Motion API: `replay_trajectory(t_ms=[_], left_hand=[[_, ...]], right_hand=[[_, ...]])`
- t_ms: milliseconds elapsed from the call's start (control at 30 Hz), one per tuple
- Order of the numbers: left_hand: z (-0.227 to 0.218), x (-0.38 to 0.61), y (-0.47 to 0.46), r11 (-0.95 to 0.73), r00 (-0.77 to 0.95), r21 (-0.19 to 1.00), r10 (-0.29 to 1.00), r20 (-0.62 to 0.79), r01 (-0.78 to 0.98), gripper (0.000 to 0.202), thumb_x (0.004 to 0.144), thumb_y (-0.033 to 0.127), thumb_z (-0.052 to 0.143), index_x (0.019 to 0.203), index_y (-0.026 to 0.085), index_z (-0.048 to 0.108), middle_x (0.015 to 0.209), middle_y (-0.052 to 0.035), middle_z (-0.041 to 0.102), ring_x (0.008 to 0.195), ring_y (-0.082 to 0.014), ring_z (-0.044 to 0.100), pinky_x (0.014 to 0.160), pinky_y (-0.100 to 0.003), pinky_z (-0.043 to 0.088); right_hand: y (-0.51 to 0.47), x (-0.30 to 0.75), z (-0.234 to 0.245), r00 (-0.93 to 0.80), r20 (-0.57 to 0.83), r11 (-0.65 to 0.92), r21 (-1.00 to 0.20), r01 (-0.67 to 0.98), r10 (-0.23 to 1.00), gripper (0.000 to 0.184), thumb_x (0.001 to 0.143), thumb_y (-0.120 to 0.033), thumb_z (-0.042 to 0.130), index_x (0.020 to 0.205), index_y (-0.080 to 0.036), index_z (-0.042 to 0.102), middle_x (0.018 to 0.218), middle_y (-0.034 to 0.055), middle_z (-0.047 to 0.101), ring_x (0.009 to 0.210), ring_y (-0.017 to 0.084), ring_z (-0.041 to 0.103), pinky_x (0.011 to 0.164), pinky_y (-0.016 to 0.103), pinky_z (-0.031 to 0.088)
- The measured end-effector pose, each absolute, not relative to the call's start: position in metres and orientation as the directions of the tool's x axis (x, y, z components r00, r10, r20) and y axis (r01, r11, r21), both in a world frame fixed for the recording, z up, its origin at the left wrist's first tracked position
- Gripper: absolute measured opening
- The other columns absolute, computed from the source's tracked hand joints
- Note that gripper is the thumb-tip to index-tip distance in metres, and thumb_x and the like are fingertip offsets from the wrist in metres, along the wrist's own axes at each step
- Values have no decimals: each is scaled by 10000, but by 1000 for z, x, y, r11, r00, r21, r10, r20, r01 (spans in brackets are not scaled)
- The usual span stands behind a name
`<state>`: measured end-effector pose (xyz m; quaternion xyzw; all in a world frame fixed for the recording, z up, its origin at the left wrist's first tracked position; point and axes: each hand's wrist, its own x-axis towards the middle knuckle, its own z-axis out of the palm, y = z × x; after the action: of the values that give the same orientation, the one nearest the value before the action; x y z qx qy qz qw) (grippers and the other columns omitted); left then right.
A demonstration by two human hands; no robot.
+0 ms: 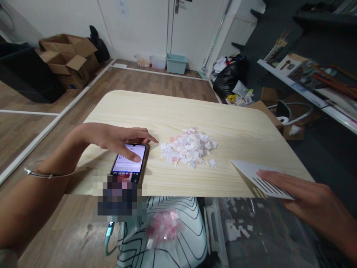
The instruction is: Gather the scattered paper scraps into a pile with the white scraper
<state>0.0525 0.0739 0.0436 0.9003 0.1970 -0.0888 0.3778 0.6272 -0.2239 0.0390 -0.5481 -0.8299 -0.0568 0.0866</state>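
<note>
My left hand (117,138) reaches over a smartphone (129,162) lying on the light wooden table (173,111). Its fingers are spread, and one fingertip touches the lit screen. My left wrist wears a thin metal bangle. My right hand (304,193) lies flat at the table's near right corner, fingers stretched out on a white sheet of paper (256,175) with cut slits along one edge. Between the two hands sits a pile of small white and pink paper pieces (189,147).
A clear plastic bin (256,230) with paper scraps stands below the table edge. More pink scraps (164,225) lie on my lap. Cardboard boxes (68,57) stand far left, a black rubbish bag (231,76) and a teal tub (176,63) by the wall, and shelves at right.
</note>
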Motion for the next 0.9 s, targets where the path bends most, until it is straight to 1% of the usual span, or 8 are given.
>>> replay_trajectory(t_ms=[67,200,300,467,567,700,800,900], left_hand=[[47,55,70,-657,899,614,300,-321,438,896,1033,735,919,1797,310,723,1469,-112,799,1339,-367,764,1226,-418,630],[52,60,58,-704,866,509,353,-355,496,1138,860,736,1042,1855,328,668,1584,-140,767,1469,-443,732,1315,-496,591],[53,62,50,-724,845,449,375,-381,524,1283,782,742,1084,1907,348,609,1576,-148,761,1483,-468,722,1317,-531,588],[52,64,42,-728,827,408,411,-384,551,1355,763,730,1094,1947,365,543,1595,-157,744,1505,-487,691,1308,-551,570],[48,63,40,-733,833,407,422,-357,545,1384,746,715,1096,1957,373,521,1566,-146,756,1483,-486,691,1302,-542,559],[40,63,38,-752,844,391,426,-325,530,1417,714,702,1111,1957,365,519,1550,-153,754,1462,-495,696,1293,-546,553],[40,66,36,-753,839,379,433,-331,538,1432,720,739,1102,1963,348,506,1583,-167,744,1469,-498,693,1288,-544,559],[45,69,34,-732,807,355,459,-372,581,1470,719,783,1084,1981,332,479,1656,-187,720,1511,-516,675,1314,-561,547]], right_hand=[[-222,630,38,-399,238,410,3,912,886,664,1051,-34,550,1542,-236,948,1466,64,952,1224,294,968,1253,391,726],[-224,628,38,-451,241,454,47,890,859,643,1071,-28,504,1534,-145,936,1486,106,941,1239,302,963,1254,391,721],[-229,627,31,-455,252,459,46,887,854,673,1073,-26,502,1590,-161,912,1561,99,912,1326,309,936,1321,405,679],[-234,634,24,-414,261,426,14,905,872,718,1075,-30,513,1649,-239,892,1609,57,892,1379,318,915,1355,440,669],[-233,638,25,-423,242,433,11,901,873,763,1033,-30,516,1660,-257,888,1597,50,897,1329,329,933,1331,452,691],[-233,640,27,-374,238,386,-4,922,896,746,1041,-72,563,1666,-315,889,1550,36,916,1268,342,953,1322,484,699],[-233,639,29,-377,235,388,0,922,896,687,1079,-107,566,1653,-289,897,1550,47,915,1280,343,949,1313,473,697],[-230,635,36,-401,209,407,17,913,892,645,1091,-97,566,1616,-236,915,1558,63,908,1304,334,939,1318,431,673]])
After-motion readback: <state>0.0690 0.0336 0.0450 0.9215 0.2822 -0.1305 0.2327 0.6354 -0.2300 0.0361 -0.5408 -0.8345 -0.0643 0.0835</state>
